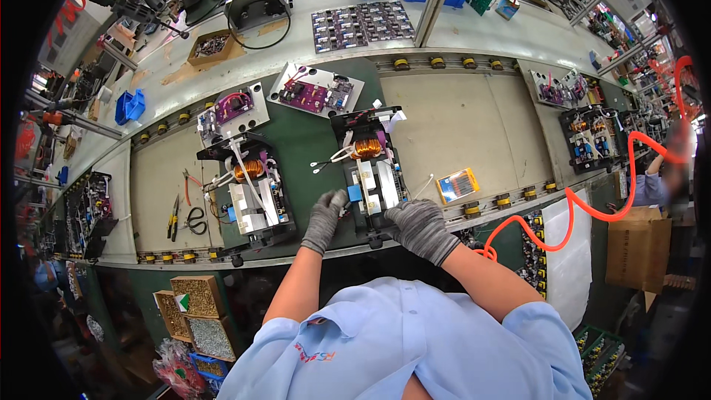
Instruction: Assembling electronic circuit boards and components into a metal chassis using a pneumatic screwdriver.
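The gloves (321,224) look like matt knitted cloth, the coils (366,149) glossy metal wire, the blocks (388,185) smooth metal. The hose (632,178) is shiny plastic, the box (637,255) matt cardboard, the desk (489,38) smooth and glossy.

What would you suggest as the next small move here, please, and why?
Perhaps the left hand should gather the white leads: their free ends stick out past the left side of the unit between the hands, that hand is nearby, and the right hand is at its near right corner.
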The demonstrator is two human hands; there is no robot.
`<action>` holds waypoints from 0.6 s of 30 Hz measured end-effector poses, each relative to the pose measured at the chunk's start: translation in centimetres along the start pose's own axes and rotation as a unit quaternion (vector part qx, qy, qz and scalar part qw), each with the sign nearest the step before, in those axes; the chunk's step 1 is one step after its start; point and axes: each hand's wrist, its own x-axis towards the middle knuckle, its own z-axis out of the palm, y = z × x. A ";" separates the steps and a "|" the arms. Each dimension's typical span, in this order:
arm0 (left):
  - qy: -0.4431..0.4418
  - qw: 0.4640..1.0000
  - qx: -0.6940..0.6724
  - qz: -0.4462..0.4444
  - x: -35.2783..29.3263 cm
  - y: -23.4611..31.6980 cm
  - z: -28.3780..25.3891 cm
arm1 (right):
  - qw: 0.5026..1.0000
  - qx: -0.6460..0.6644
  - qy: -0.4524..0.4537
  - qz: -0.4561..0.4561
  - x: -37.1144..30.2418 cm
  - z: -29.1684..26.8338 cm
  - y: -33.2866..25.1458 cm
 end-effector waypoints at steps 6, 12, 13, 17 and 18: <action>-0.166 0.945 -0.157 -0.233 -2.9 3.1 -2.5 | 1.000 -0.010 -0.012 0.004 -0.2 0.5 0.5; -0.114 0.925 -0.253 -0.259 -5.9 2.1 -4.4 | 0.999 -0.009 -0.030 0.028 -0.3 0.0 -0.3; -0.090 0.934 -0.239 -0.248 -6.5 0.9 -4.4 | 1.000 -0.011 -0.014 0.024 -0.3 0.1 -0.3; -0.050 0.959 -0.179 -0.215 -9.6 -3.0 -5.7 | 1.000 0.000 0.018 0.018 -0.4 0.6 -0.1; -0.035 0.968 -0.143 -0.201 -10.7 -3.3 -6.3 | 0.999 0.009 0.026 0.021 -0.4 0.6 -0.2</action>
